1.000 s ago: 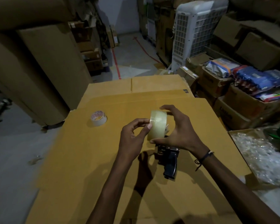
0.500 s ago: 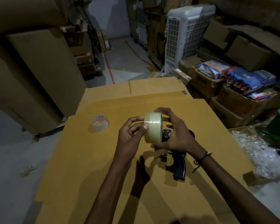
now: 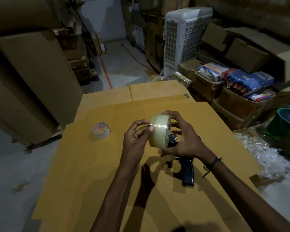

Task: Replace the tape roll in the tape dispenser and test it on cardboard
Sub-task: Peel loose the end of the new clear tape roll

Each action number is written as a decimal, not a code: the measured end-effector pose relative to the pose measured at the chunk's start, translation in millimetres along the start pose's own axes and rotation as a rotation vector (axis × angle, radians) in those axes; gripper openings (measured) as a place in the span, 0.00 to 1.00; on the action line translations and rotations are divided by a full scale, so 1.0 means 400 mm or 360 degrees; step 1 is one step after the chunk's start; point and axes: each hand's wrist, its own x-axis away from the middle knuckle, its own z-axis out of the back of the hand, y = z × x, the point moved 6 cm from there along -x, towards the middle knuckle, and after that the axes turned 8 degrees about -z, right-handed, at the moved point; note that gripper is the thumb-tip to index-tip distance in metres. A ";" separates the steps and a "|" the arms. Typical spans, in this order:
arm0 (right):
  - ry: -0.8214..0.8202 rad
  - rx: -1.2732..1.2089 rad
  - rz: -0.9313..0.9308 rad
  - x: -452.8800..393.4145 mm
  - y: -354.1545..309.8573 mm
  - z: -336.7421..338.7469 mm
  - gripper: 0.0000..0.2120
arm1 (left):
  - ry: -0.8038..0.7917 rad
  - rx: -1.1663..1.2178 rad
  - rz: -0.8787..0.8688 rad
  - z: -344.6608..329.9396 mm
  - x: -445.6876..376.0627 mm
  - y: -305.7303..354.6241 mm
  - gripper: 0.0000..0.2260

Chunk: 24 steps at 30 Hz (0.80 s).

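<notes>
A full roll of clear tape [image 3: 159,130] is held upright above the flat cardboard sheet [image 3: 94,164]. My right hand [image 3: 182,138] grips it from the right side with curled fingers and thumb underneath. My left hand [image 3: 136,138] touches the roll's outer band with thumb and fingertips. The black tape dispenser [image 3: 185,166] lies on the cardboard under my right hand, handle pointing toward me, its head mostly hidden. A nearly used-up tape roll [image 3: 101,130] lies flat on the cardboard to the left.
Stacked cardboard boxes [image 3: 233,104] with blue packets stand at the right. A white air cooler [image 3: 184,39] stands behind. Clear plastic wrap [image 3: 264,153] and a green bucket [image 3: 283,121] lie right of the sheet. Large cardboard panels [image 3: 32,81] lean at left.
The roll has turned in my hands so its flat side faces right. My left thumb slid along the outer band. The view shifted slightly.
</notes>
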 end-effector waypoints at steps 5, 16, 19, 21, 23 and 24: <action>-0.0003 -0.0024 -0.0015 0.004 -0.002 0.009 0.52 | -0.0001 0.0018 -0.0002 -0.008 0.009 -0.007 0.10; -0.0043 0.0057 0.0148 0.001 -0.010 0.020 0.51 | 0.0048 0.0079 0.0013 -0.020 -0.002 0.000 0.08; -0.0062 0.0042 0.0132 0.006 -0.010 0.019 0.50 | 0.0068 0.0111 0.0009 -0.022 0.007 -0.007 0.07; -0.0041 0.0027 0.0098 0.012 -0.010 0.022 0.48 | 0.0069 0.0124 -0.0001 -0.027 0.015 -0.014 0.08; -0.0008 0.0038 0.0074 0.016 -0.012 0.028 0.47 | 0.0060 0.0128 -0.0014 -0.032 0.025 -0.019 0.10; -0.0003 0.0046 0.0064 0.018 -0.012 0.031 0.47 | 0.0059 0.0131 -0.0023 -0.033 0.029 -0.021 0.09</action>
